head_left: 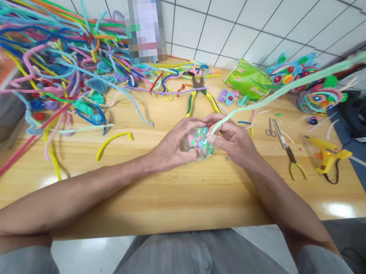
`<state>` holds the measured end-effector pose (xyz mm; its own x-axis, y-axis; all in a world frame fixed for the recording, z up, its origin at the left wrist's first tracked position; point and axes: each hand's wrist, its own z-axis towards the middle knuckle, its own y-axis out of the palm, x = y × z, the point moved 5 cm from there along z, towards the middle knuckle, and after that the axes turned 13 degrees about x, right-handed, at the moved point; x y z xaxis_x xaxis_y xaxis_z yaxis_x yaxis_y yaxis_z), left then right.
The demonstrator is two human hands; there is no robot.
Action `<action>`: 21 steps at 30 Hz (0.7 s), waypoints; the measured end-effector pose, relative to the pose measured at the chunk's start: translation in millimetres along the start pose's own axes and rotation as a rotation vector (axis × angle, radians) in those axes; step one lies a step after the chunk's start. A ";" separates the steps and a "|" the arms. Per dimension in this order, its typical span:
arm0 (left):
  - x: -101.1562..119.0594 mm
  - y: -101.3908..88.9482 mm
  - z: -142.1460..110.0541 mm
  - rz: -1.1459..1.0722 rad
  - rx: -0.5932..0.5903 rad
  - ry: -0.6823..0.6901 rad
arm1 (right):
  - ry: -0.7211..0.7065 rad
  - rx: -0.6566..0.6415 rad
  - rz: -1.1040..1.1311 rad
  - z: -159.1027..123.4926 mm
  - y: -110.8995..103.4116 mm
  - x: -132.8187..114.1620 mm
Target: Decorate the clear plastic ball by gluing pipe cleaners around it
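Above the middle of the wooden table, my left hand (179, 144) is closed around a clear rounded object (196, 139) with colourful bits showing through it; its exact kind I cannot make out. My right hand (231, 137) pinches a light green pipe cleaner (252, 105) close to its end, against the right side of the clear object. From my fingers the long free part of the pipe cleaner runs up to the right, out of the picture. Just beyond my hands lie yellow-and-green handled pliers (200, 91) with their handles spread.
A big tangle of coloured pipe cleaners (70, 66) fills the left back. On the right lie small scissors (270, 129), long-nosed pliers (290, 152) and a yellow glue gun (330, 154). A green packet (247, 80) and a decorated mask-like craft piece (320, 99) are behind them.
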<state>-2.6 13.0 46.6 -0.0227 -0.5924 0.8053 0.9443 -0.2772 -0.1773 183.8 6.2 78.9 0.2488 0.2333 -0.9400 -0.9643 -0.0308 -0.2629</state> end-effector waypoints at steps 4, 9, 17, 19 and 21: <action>0.5 -0.1 -0.3 0.005 -0.003 0.011 | -0.015 -0.020 0.004 0.2 -0.2 -1.1; 1.4 0.3 0.4 -0.005 0.000 0.009 | 0.058 -0.017 0.050 0.4 -1.5 0.7; -0.6 0.1 -0.6 0.000 0.006 -0.009 | 0.013 -0.013 0.015 -2.1 2.6 -3.4; -0.5 0.0 -0.6 -0.002 0.004 -0.008 | 0.010 0.005 0.010 -2.0 2.3 -2.1; 0.2 0.1 -0.5 -0.007 0.004 -0.003 | 0.003 0.020 0.010 -2.0 2.0 -1.0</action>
<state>-2.6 12.5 46.4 -0.0282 -0.5881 0.8083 0.9455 -0.2782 -0.1695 181.9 4.0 79.0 0.2392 0.2307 -0.9432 -0.9684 -0.0136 -0.2489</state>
